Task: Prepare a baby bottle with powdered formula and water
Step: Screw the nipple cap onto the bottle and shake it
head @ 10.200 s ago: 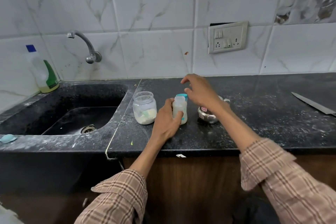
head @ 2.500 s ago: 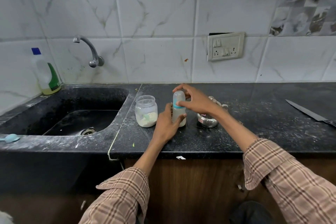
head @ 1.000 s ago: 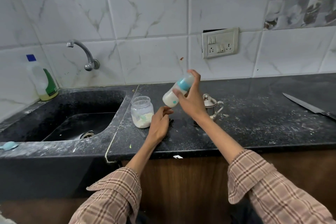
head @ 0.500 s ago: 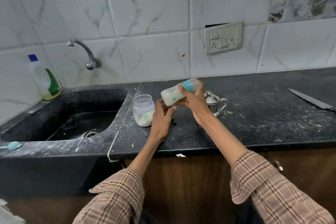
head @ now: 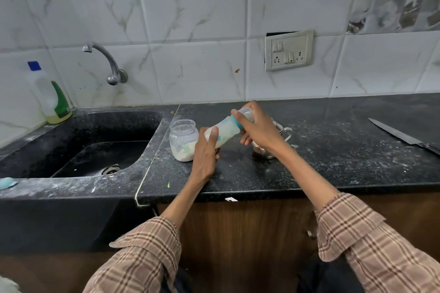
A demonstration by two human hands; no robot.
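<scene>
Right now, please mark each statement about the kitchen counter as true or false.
1. Both hands hold the baby bottle. True: the left hand takes its base, the right hand its capped end.
2. The bottle stands upright on the counter. False: it is tilted and lifted.
3. The open jar with powder stands left of the bottle. True.
4. The knife lies in the sink. False: it lies on the counter at the far right.
5. Water runs from the tap. False: no water shows.
</scene>
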